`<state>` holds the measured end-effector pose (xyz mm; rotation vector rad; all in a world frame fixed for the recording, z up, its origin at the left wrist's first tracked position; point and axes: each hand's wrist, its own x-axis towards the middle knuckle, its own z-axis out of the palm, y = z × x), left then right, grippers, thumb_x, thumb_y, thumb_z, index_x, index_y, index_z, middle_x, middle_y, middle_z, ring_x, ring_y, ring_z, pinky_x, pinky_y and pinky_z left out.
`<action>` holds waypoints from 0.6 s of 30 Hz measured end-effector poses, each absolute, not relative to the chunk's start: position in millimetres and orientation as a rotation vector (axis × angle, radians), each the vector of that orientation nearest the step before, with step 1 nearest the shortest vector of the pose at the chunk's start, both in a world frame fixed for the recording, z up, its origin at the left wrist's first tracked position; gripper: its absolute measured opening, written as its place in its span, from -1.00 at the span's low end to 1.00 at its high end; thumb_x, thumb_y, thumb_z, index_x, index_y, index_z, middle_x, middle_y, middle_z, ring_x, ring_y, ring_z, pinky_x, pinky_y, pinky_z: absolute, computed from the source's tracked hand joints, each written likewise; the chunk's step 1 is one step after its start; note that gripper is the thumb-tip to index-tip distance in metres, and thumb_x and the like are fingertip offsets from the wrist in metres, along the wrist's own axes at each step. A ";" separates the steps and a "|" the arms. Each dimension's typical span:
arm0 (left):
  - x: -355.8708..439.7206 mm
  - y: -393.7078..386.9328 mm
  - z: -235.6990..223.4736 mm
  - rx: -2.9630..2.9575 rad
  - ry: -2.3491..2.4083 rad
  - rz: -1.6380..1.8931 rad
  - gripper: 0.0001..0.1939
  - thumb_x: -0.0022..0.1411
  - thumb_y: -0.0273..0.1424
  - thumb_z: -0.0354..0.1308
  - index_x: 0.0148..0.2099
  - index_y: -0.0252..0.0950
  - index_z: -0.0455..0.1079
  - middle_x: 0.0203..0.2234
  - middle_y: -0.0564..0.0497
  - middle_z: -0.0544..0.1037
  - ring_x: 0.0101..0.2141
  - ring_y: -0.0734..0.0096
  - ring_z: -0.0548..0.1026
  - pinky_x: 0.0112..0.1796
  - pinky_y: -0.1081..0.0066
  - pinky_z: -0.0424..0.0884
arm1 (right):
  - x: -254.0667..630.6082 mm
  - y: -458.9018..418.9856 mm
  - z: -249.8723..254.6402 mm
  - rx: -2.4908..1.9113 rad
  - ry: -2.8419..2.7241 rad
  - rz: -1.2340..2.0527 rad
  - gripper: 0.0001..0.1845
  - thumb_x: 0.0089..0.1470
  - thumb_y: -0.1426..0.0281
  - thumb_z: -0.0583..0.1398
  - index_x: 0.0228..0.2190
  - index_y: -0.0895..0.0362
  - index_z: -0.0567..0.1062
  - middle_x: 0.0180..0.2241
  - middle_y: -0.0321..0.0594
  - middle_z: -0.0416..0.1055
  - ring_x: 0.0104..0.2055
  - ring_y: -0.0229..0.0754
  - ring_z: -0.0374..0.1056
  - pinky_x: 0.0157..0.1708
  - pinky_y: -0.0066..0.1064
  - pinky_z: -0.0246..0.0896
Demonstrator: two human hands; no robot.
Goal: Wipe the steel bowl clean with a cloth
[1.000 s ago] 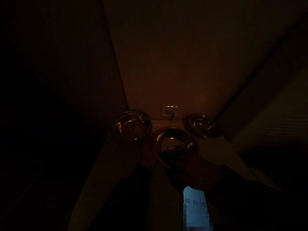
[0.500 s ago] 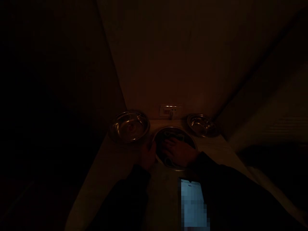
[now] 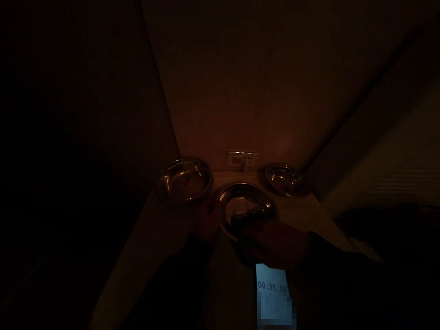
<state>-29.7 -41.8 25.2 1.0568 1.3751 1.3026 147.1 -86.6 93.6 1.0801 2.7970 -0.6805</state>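
Note:
In very dim light, a shallow round steel bowl [image 3: 245,187] stands in the middle of the table. My left hand [image 3: 208,221] is at its left rim and seems to steady it, thumb by the edge; the other fingers are hardly visible. Over the bowl's near edge my right hand [image 3: 271,240] is closed on a dark cloth [image 3: 245,220]. Part of that cloth lies in the bowl and part hangs over the front rim. The bowl's bare, shiny inside shows behind it.
A larger steel bowl [image 3: 185,199] with something small and reddish inside stands back left. Another steel bowl [image 3: 287,190] is back right. A lit phone [image 3: 274,287] with a timer lies in front. A wall socket [image 3: 242,159] with a plug is behind the table [image 3: 127,270].
My right hand has drawn the dark cloth from across the bowl's inside toward its near edge, uncovering the shiny bottom. My left hand stays at the left rim. The phone's timer now shows.

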 end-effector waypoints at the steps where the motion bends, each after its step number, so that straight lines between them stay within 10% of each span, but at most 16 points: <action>1: -30.0 -41.2 24.4 1.074 1.380 1.313 -0.68 0.20 -0.51 0.05 0.00 -0.41 0.44 -0.02 -0.15 0.50 0.02 0.22 0.44 0.07 0.23 0.31 | 139.0 -86.2 91.2 1.121 2.809 -0.655 -0.55 0.19 0.24 0.03 0.05 0.16 0.33 -0.02 0.01 0.40 -0.01 -0.03 0.34 -0.06 -0.23 0.20; 18: -31.4 -50.6 32.6 1.041 1.456 1.219 -0.64 0.26 -0.37 0.00 0.07 -0.37 0.38 0.09 -0.14 0.40 0.12 0.22 0.33 0.14 0.24 0.19 | 144.7 -87.4 83.9 1.137 2.774 -0.347 -0.63 0.24 0.21 -0.04 -0.14 0.16 0.42 -0.19 -0.05 0.46 -0.19 -0.04 0.40 -0.26 -0.26 0.26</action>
